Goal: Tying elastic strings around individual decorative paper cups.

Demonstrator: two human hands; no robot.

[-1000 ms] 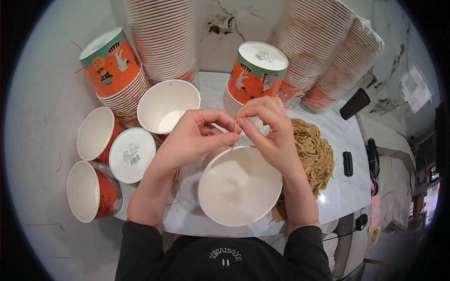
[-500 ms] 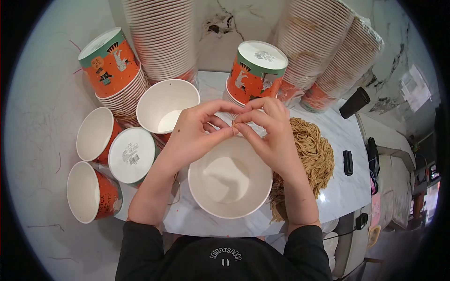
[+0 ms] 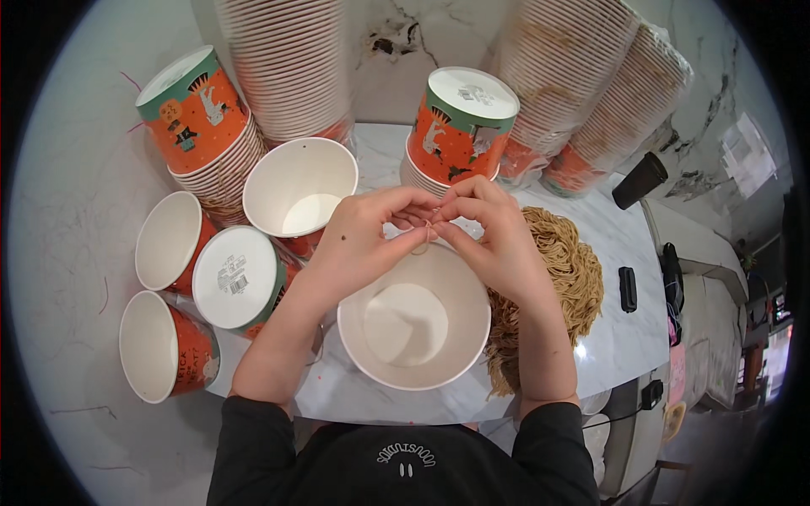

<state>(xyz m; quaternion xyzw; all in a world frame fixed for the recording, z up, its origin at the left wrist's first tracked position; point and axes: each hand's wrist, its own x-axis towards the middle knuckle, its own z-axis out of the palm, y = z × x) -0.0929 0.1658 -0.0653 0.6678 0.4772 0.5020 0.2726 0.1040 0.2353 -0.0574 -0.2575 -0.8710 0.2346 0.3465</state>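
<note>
Pinches a thin string at centre of frame, with thumb and fingertips of left hand drawn almost together and remaining fingers loosely curled. Works likewise from the other side with right hand, thumb and forefinger nearly closed on the same strand, close to the left fingertips. Cannot tell exact finger contact, or presence of any knot. Hangs in a small loop by the upper rim of a white paper tub, lower centre of frame, mouth up on the table; cannot tell whether threaded through the wall. Judge string as very light, soft and limp, prone to slip or twist; best taken near the ends between thumb and forefinger pads. Judge tub as light, thin-walled, stiffest at the rim, liable to slide or dent under a tug; best steadied by rim or outer wall. Note heap of tan strands right of centre, more tubs at left, wrapped stacks along the top.
</note>
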